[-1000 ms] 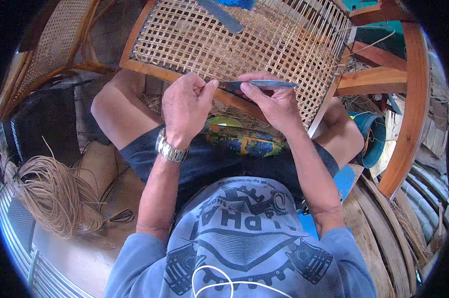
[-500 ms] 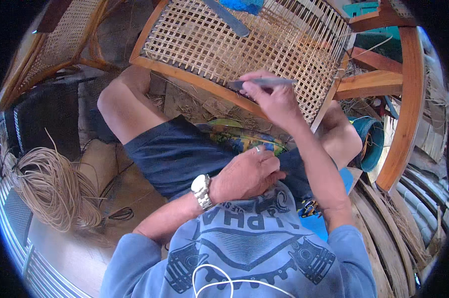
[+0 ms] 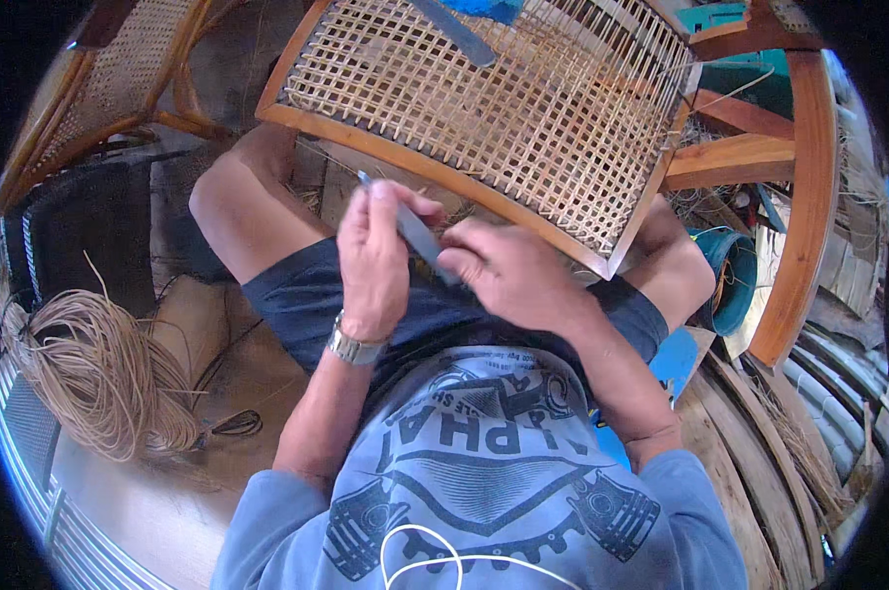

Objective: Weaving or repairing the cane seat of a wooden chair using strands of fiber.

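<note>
A slim, flat grey metal tool, knife-like in outline, slants across the space between my hands, over my lap. My left hand, with a wristwatch at its wrist, pinches the tool's upper part between thumb and fingers. Closed round its lower end is my right hand, slightly blurred. Just beyond both hands stands a wooden frame with a woven cane panel of open square mesh. On the panel's upper part lies a second flat grey strip, beside a blue item.
A large coil of cane strands lies at the left. Another cane-woven chair part stands at the far left. On the right are a teal bucket, a curved wooden leg and wooden boards.
My right hand has brought the grey tool down and left, off the cane panel. My left hand has risen from my lap and taken hold of the tool.
</note>
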A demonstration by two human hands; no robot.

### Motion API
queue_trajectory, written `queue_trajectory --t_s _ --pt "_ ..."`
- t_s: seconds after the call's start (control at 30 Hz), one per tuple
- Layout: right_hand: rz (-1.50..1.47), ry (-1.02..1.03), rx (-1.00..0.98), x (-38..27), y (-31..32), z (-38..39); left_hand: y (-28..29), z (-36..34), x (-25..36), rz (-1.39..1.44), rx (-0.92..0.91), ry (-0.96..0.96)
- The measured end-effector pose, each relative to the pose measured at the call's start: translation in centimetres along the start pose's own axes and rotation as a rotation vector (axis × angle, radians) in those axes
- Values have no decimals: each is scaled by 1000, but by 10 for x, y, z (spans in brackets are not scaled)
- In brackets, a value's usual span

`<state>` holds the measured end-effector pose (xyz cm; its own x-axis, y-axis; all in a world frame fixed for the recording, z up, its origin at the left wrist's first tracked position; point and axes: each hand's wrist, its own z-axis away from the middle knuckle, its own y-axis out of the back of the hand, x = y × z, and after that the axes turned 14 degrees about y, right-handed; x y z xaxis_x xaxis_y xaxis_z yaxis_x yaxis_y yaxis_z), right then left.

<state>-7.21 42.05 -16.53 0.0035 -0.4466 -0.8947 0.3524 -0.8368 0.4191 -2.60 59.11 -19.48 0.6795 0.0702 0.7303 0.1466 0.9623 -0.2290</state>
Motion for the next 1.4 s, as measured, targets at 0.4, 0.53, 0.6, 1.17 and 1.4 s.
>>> queue_trajectory --t_s 0.4,0.53,0.6,1.17,1.4 --pt "508 360 398 56 14 -23 -19 -34 -4 -661 242 -329" --pt "441 293 320 56 23 -31 -16 -38 -2 -763 214 -443" --pt "444 281 277 57 28 -35 -16 -38 1 -813 203 -478" --pt "577 539 246 66 32 -41 3 -10 -3 -473 288 -253" --pt "738 412 -12 45 40 -49 43 22 -4 -178 135 58"
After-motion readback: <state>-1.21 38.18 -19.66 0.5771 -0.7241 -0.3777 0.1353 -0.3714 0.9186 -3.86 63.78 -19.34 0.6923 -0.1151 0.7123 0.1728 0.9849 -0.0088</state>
